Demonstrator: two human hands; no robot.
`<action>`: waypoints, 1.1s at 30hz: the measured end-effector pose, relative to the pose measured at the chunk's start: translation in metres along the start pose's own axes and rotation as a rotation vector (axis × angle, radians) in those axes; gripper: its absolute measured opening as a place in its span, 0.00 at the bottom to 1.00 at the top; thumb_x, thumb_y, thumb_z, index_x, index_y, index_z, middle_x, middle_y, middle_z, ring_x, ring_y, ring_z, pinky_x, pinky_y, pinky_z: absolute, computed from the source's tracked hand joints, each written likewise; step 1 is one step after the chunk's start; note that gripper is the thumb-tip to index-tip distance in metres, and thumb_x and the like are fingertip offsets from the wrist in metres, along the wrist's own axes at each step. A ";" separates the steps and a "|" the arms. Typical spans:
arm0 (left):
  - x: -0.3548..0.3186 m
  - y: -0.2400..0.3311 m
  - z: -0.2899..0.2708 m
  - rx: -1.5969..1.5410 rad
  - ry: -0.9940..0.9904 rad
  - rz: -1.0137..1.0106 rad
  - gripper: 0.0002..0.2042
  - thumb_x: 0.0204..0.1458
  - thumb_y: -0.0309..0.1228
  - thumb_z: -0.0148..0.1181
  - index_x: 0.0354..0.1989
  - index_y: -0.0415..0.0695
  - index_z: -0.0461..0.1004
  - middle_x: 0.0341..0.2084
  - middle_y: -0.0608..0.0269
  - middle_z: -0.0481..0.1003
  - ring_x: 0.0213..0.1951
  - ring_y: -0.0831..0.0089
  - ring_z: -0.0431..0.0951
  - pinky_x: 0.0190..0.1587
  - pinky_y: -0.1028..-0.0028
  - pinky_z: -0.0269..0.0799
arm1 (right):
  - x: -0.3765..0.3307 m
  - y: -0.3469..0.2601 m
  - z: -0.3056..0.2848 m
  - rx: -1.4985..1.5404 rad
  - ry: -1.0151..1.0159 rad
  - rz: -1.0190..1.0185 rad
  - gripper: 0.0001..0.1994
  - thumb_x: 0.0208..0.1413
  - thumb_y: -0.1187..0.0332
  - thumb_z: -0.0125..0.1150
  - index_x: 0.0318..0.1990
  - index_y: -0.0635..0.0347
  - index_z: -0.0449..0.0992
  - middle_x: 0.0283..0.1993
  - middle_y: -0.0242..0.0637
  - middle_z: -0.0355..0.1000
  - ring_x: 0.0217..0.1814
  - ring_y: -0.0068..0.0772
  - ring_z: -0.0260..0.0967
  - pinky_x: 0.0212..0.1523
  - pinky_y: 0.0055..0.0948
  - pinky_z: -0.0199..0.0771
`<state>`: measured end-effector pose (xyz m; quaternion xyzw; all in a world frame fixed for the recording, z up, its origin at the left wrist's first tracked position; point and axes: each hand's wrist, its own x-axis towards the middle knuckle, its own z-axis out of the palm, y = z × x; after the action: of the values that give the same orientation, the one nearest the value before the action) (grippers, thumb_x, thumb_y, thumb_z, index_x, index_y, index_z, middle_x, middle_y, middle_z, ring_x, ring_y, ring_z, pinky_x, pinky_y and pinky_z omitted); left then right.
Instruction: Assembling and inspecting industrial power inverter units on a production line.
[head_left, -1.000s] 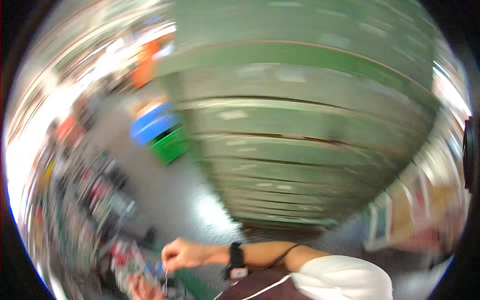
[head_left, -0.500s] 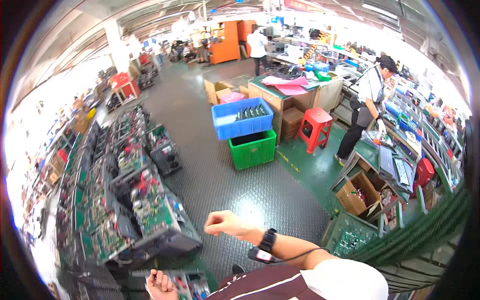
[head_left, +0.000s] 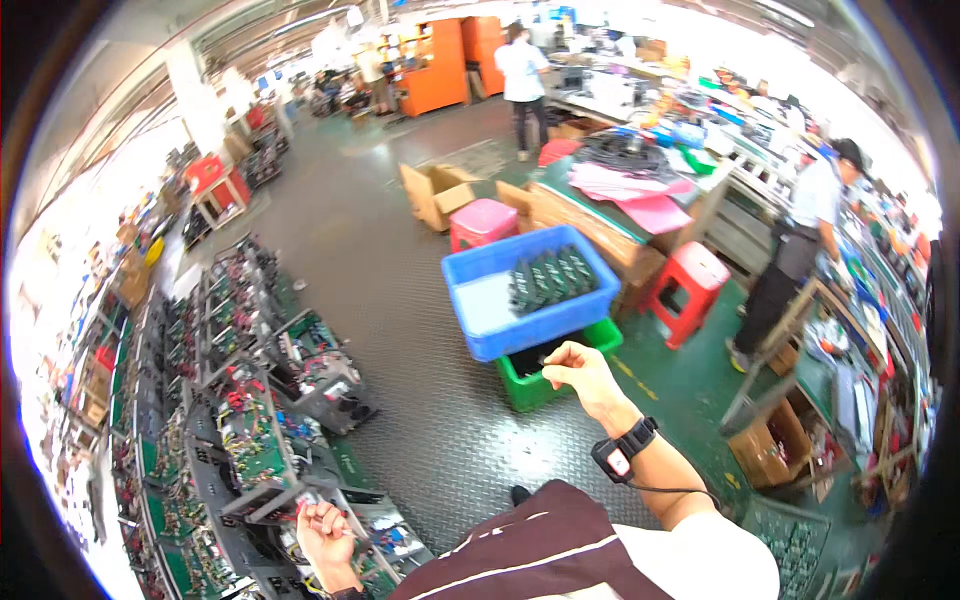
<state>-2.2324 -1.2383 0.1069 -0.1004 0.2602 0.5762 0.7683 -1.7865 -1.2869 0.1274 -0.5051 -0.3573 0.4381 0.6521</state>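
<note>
My right hand is held out ahead of me with its fingers pinched together. What the pinch holds, if anything, is too small to tell. In the picture the hand overlaps the green crate, and it wears a black wristband with a small device. On top of the green crate sits a blue crate with a row of dark green-black parts inside. Low on the left, my left hand has its fingers curled, beside open electronic units with exposed boards and wires. Its contents are hidden.
A red stool stands right of the crates, beside a bench topped with pink sheets. An open cardboard box lies behind. A co-worker bends over the right-hand benches. Dark patterned floor runs between.
I have come closer to the blue and green crates. My right hand has moved forward and right, to the green crate's edge in the picture. The left hand stays low, fingers curled.
</note>
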 end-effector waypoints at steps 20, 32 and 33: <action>0.644 0.097 0.433 0.421 -0.342 -0.327 0.12 0.57 0.31 0.41 0.44 0.39 0.67 0.12 0.73 0.48 0.15 0.81 0.50 0.16 0.81 0.47 | 0.667 0.047 0.206 -0.372 0.194 -0.465 0.06 0.42 0.79 0.63 0.29 0.65 0.73 0.27 0.29 0.67 0.27 0.16 0.63 0.29 0.17 0.64; 0.944 0.253 0.572 0.188 -0.052 0.226 0.11 0.59 0.34 0.39 0.25 0.46 0.63 0.11 0.75 0.50 0.12 0.84 0.46 0.15 0.81 0.41 | 1.080 0.135 0.245 -0.033 0.049 0.022 0.07 0.46 0.69 0.63 0.28 0.62 0.73 0.25 0.27 0.70 0.26 0.15 0.63 0.27 0.18 0.64; 0.960 0.275 0.577 0.316 -0.176 0.276 0.09 0.59 0.33 0.40 0.29 0.45 0.65 0.11 0.76 0.50 0.13 0.84 0.48 0.15 0.82 0.43 | 1.118 0.135 0.254 -0.006 -0.013 0.026 0.07 0.47 0.70 0.62 0.29 0.63 0.73 0.25 0.27 0.70 0.27 0.15 0.64 0.28 0.19 0.64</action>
<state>-2.1342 -0.0901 0.1390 0.1083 0.2905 0.6343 0.7082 -1.6424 -0.1429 0.0817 -0.5087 -0.3564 0.4488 0.6425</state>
